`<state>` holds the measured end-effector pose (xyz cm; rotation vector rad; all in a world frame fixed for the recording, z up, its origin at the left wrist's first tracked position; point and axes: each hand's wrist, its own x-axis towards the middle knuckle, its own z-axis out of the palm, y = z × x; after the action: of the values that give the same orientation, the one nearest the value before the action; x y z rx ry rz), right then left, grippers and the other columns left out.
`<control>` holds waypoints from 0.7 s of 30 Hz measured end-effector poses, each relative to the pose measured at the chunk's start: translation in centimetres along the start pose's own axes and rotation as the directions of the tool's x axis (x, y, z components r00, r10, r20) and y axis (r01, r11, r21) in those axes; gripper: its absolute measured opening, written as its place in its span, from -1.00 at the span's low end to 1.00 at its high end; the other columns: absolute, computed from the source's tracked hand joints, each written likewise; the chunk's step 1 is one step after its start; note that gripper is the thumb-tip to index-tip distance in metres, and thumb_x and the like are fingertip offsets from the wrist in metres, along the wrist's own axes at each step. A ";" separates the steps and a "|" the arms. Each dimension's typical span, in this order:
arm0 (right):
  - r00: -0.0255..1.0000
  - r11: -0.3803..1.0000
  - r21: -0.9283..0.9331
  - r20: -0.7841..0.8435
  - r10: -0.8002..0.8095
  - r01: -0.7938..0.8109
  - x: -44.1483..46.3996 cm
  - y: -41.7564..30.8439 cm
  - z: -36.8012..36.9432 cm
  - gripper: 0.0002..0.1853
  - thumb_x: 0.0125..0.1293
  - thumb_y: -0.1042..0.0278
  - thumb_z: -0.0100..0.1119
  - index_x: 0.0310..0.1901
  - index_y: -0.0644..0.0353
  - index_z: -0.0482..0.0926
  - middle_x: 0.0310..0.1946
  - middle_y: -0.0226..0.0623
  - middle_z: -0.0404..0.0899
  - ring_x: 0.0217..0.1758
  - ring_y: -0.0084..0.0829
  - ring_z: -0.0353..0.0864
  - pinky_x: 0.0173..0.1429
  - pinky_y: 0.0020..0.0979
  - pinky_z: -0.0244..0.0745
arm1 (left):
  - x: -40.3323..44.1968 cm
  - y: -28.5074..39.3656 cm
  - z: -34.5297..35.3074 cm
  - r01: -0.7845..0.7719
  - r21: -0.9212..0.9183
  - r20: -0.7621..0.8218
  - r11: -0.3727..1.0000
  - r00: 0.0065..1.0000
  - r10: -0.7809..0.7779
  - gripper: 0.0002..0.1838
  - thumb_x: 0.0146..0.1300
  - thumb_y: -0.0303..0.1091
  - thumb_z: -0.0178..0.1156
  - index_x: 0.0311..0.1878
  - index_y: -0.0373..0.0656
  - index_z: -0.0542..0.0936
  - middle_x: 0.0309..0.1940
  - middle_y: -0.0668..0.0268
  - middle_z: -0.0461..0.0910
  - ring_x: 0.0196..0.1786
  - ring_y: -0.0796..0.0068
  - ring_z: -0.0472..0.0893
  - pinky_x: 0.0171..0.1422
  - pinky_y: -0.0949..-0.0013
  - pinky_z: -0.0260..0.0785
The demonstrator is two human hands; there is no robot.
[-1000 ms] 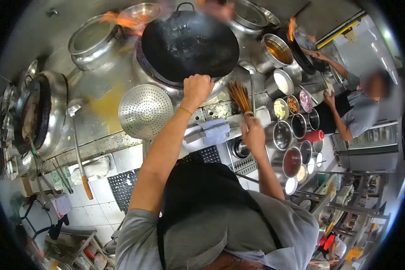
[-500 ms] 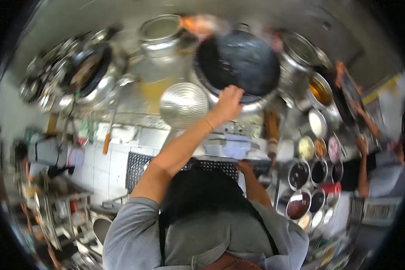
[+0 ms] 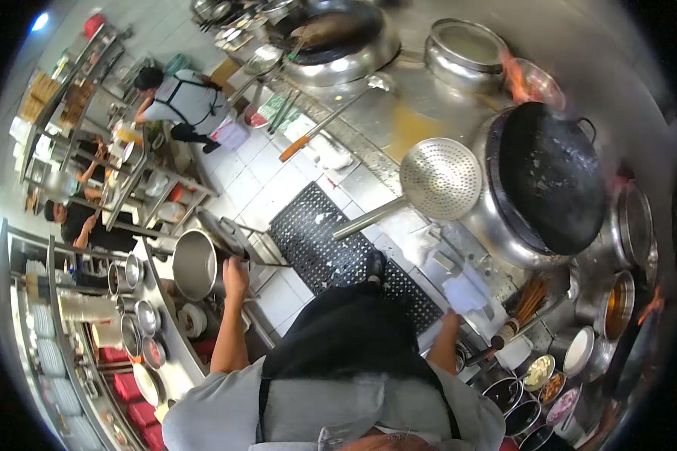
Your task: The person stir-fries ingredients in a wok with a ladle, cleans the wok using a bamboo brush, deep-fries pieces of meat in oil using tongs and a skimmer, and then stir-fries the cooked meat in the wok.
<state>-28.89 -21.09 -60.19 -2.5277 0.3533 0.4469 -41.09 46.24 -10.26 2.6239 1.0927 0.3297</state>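
My left hand (image 3: 235,276) is at the side of a deep steel pot (image 3: 195,264) to my left, its fingers curled against the pot's wall near the rim. My right hand (image 3: 450,322) is low at the counter edge, just below a pale folded cloth (image 3: 465,292); its fingers are blurred and partly hidden. Ahead on the right, a black wok (image 3: 553,180) sits tilted on a round steel burner ring with smoke over it. Left of the wok lies a perforated steel strainer (image 3: 440,179), its handle jutting over the counter edge.
A wooden-handled ladle (image 3: 331,124) lies across the stove edge. A bamboo brush (image 3: 530,301) and bowls of ingredients (image 3: 538,372) are at right. Flames (image 3: 513,79) rise behind the wok. Black rubber mats (image 3: 316,233) cover the floor. Co-workers (image 3: 180,105) stand at far left.
My left hand has let go of the wok's rim and moved left to the steel pot. My view has turned left. The right hand stays low by the counter edge.
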 end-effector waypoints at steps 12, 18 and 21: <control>0.997 0.999 -0.046 0.080 0.002 0.001 -4.3 -9.5 -10.7 -0.60 0.27 0.03 0.03 -0.11 0.23 0.51 -0.19 0.00 0.56 -0.19 0.05 0.60 -0.23 0.15 0.51 | -11.3 -18.1 10.0 -0.589 0.269 0.941 0.762 0.330 -0.077 -0.78 0.13 -0.31 0.16 -0.20 -0.13 0.68 -0.18 0.23 0.66 -0.17 0.22 0.67 -0.17 0.30 0.56; 0.971 0.975 -0.185 0.228 -0.079 0.122 -4.6 -4.7 -5.5 -0.62 0.23 0.03 0.05 -0.30 0.26 0.57 -0.37 -0.14 0.61 -0.28 -0.11 0.64 -0.29 -0.06 0.54 | -2.9 -20.5 11.2 -0.832 0.106 0.829 0.545 0.377 0.414 -0.84 0.18 -0.34 0.11 -0.30 -0.16 0.65 -0.44 0.25 0.65 -0.44 0.38 0.65 -0.46 0.26 0.47; 0.722 0.543 -0.525 0.225 -0.654 0.655 -7.5 -10.1 -5.8 -0.64 0.23 0.06 0.10 -0.34 0.26 0.57 -0.51 -0.24 0.59 -0.41 -0.25 0.64 -0.39 -0.20 0.55 | 0.3 -21.3 12.2 0.119 -0.178 0.600 0.977 0.800 0.012 -0.84 0.13 -0.39 0.13 -0.28 -0.24 0.61 -0.50 0.19 0.62 -0.51 0.50 0.61 -0.52 0.30 0.40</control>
<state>-30.90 -14.83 -48.01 -2.9627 -0.8825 0.2625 -51.03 58.76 -28.90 2.2474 0.8465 -0.3714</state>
